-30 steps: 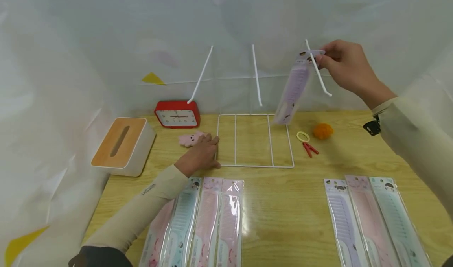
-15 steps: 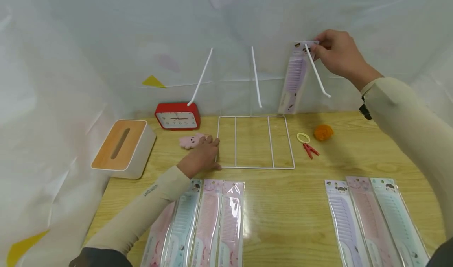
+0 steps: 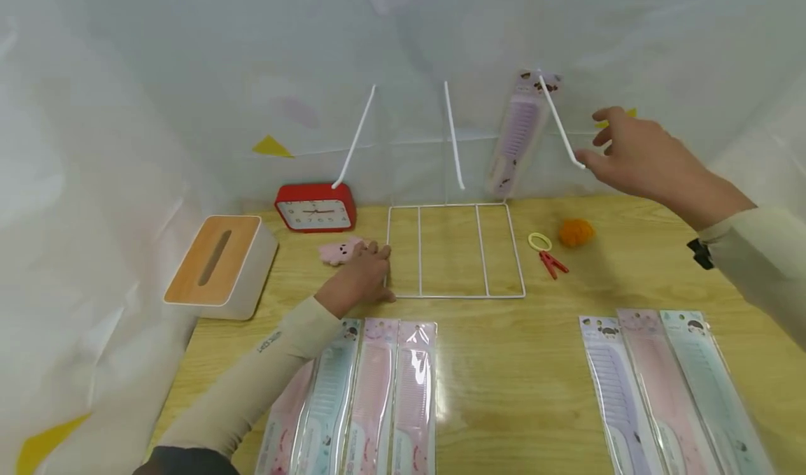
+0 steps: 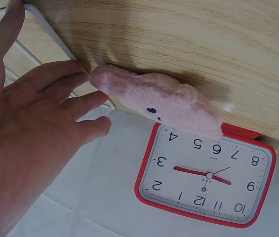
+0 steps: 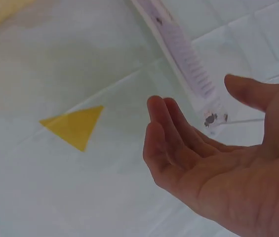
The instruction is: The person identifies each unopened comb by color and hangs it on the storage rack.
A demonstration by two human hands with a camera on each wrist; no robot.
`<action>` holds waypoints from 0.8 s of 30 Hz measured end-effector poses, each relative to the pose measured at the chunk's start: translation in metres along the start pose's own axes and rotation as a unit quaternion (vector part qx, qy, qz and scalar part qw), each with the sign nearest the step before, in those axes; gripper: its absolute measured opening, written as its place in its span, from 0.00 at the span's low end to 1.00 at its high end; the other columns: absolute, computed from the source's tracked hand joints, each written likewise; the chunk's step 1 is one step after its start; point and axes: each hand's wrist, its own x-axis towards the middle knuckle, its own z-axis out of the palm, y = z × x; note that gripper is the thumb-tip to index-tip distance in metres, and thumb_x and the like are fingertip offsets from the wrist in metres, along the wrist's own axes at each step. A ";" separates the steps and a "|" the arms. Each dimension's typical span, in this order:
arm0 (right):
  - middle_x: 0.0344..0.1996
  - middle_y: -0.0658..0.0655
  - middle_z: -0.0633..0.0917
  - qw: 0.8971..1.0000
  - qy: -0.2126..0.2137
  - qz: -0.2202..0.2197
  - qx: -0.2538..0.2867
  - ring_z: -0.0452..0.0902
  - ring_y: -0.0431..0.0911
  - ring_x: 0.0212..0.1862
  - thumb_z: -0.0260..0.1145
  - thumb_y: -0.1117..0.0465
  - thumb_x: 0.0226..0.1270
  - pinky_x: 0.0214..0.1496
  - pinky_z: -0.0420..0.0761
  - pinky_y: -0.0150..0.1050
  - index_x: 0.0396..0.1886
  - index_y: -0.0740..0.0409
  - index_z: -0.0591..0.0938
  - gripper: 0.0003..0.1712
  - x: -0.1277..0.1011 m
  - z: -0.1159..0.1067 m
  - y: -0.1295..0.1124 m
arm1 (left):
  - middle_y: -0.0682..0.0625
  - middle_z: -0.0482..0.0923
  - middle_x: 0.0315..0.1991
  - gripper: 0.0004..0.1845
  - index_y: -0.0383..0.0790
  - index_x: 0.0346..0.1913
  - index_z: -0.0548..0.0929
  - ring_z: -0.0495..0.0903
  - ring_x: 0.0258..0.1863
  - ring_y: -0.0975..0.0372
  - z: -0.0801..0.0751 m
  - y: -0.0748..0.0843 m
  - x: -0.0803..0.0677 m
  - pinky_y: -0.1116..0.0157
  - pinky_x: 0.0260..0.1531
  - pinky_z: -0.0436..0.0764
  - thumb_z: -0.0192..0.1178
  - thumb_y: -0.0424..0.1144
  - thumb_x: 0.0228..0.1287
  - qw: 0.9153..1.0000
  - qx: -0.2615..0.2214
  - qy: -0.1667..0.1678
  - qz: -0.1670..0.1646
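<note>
Your right hand [image 3: 636,157] has let go and drawn back, fingers relaxed, leaving the purple comb packet [image 3: 519,132] hanging on the rack's right hook [image 3: 558,122]. Your left hand [image 3: 355,279] presses flat on the wire rack base [image 3: 456,296].

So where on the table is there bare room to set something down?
Bare wood lies between the left comb packs and right comb packs, below the wire rack base. Crowded: around the left hand, pink plush and clock.
</note>
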 end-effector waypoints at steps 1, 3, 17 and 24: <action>0.59 0.80 0.73 1.000 -0.007 -0.005 -0.007 0.75 0.72 0.52 0.54 0.45 0.76 0.46 0.76 0.66 0.76 0.72 0.49 0.46 -0.007 0.005 0.003 | 0.38 0.59 0.75 0.48 0.26 0.70 0.67 0.54 0.75 0.44 0.001 -0.001 0.000 0.48 0.75 0.50 0.69 0.59 0.59 1.000 -0.007 0.000 -0.004; 0.58 0.80 0.74 0.999 -0.026 -0.016 -0.019 0.75 0.73 0.53 0.57 0.47 0.75 0.49 0.76 0.67 0.75 0.73 0.54 0.44 -0.020 0.015 0.010 | 0.39 0.58 0.76 0.48 0.27 0.71 0.66 0.53 0.76 0.44 0.002 -0.003 -0.001 0.49 0.75 0.49 0.69 0.59 0.59 1.000 -0.014 0.003 -0.009; 0.68 0.78 0.59 0.988 -0.096 -0.085 -0.090 0.64 0.77 0.59 0.74 0.21 0.31 0.48 0.67 0.76 0.77 0.57 0.58 0.76 -0.117 0.141 0.081 | 0.38 0.59 0.75 0.46 0.26 0.69 0.69 0.56 0.75 0.43 -0.004 -0.011 -0.006 0.45 0.74 0.51 0.70 0.58 0.58 1.000 -0.015 0.001 -0.011; 0.63 0.73 0.67 0.989 -0.053 -0.091 -0.103 0.62 0.74 0.60 0.70 0.16 0.28 0.50 0.64 0.73 0.54 0.54 0.82 0.59 -0.144 0.172 0.099 | 0.37 0.60 0.75 0.46 0.25 0.68 0.70 0.57 0.74 0.42 -0.005 -0.008 -0.004 0.44 0.73 0.52 0.70 0.58 0.59 1.000 -0.005 0.001 0.003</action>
